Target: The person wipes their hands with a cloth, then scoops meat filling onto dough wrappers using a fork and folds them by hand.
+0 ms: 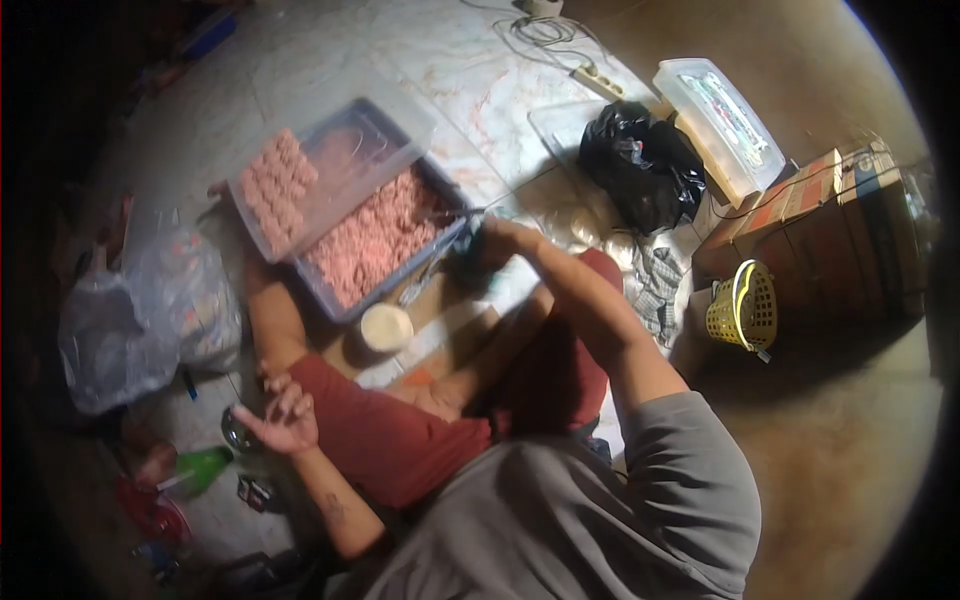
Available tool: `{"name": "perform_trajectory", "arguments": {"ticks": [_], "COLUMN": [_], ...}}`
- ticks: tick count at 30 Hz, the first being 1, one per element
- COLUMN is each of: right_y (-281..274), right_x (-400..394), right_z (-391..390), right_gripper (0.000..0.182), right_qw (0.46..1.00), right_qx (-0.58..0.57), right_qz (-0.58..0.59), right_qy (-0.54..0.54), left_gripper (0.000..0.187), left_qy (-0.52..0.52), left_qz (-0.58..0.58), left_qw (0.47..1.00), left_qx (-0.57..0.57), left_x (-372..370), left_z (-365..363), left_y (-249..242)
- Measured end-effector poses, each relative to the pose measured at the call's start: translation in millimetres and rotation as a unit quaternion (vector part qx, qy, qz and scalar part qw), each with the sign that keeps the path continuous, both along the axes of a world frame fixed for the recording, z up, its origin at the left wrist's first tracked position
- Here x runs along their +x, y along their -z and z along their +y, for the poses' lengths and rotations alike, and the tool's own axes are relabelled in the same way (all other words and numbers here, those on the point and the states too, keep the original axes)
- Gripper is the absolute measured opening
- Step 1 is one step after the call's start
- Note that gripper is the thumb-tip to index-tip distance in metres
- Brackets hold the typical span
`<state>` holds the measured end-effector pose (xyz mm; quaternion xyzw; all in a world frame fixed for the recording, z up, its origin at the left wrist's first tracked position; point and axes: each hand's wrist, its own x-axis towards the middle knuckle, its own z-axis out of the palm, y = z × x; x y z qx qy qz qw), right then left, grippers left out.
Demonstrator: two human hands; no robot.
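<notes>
My left hand (pixel 285 414) is raised beside my knee, thumb out and fingers loosely apart, with nothing in it. Near the right edge of a blue-grey tub (pixel 349 306), my right hand (pixel 494 243) is closed in shadow around something dark that I cannot make out. A thin utensil (pixel 452 212) lies across the tub's rim close to it. Pink minced mass (pixel 385 235) fills the near part of the tub. Across the tub rests a translucent lid (pixel 345 193), with rows of shaped pink lumps (pixel 278 190) at its left end.
A round container with pale contents (pixel 386 328) stands before my shins. Plastic bags (pixel 120 340) and a green bottle (pixel 203 470) lie left. At right are a black bag (pixel 645 165), a clear plastic bin (pixel 720 125), cardboard boxes (pixel 820 235) and a yellow basket (pixel 741 312).
</notes>
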<state>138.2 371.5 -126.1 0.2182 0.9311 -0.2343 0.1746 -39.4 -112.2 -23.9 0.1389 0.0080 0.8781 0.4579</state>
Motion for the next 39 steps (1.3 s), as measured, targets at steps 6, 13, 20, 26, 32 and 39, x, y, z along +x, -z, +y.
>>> {"name": "perform_trajectory", "arguments": {"ticks": [6,13,20,26,32,39], "right_y": [-93,-11,-52,-6,-58,-43], "right_x": [29,-7,12,0,12,19], "right_z": [-8,-179,-140,-214,-177,-179], "right_gripper": [0.031,0.033,0.039,0.047,0.054,0.047], "right_qw": [0.973,0.973,0.965,0.951,0.937,0.983], "right_qx": [0.179,0.115,0.192,0.015,-0.191,0.081], "right_qz": [-0.085,-0.160,-0.150,-0.296,-0.104,-0.131], "right_qy": [0.118,0.118,0.094,-0.091,0.274,0.098], "left_gripper": [0.076,0.075,0.077,0.077,0.075,0.070], "left_qy": [-0.005,-0.020,-0.027,-0.043,-0.040,-0.037], "left_qz": [-0.051,-0.055,-0.068,-0.053,-0.055,-0.027], "left_qw": [0.999,0.997,0.994,0.993,0.994,0.997], "left_qx": [0.014,0.060,0.081,0.093,0.087,0.057], "left_x": [20,24,21,17,16,7], "left_z": [-15,-6,-25,-25,-39,-25], "left_y": [8,6,18,15,24,23]}}
